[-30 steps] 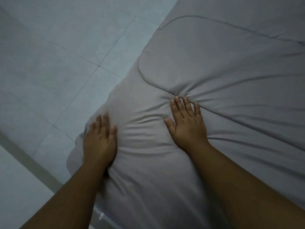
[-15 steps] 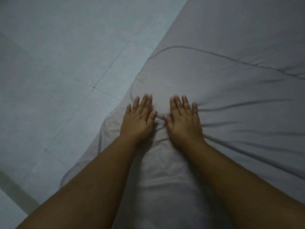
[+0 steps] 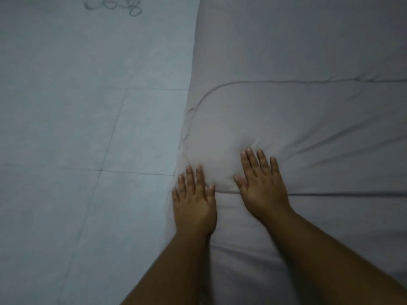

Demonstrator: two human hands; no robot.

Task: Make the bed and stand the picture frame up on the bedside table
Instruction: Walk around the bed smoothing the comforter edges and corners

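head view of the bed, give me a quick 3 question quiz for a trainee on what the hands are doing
1. True or false: both hands lie flat, palms down, on the grey bedcover.
2. Which hand is nearer the bed's edge by the tiled floor? A) left hand B) right hand
3. Fill in: creases in the cover fan out from the ____ hand's fingertips.

Key: 1 true; 2 A; 3 right

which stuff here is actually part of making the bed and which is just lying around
Part of the job:
- grey bed cover, creased near the hands
- left hand, flat at the bed's edge
- right hand, flat on the cover

Just lying about:
- tiled floor
- small dark rings on the floor, too blurred to identify
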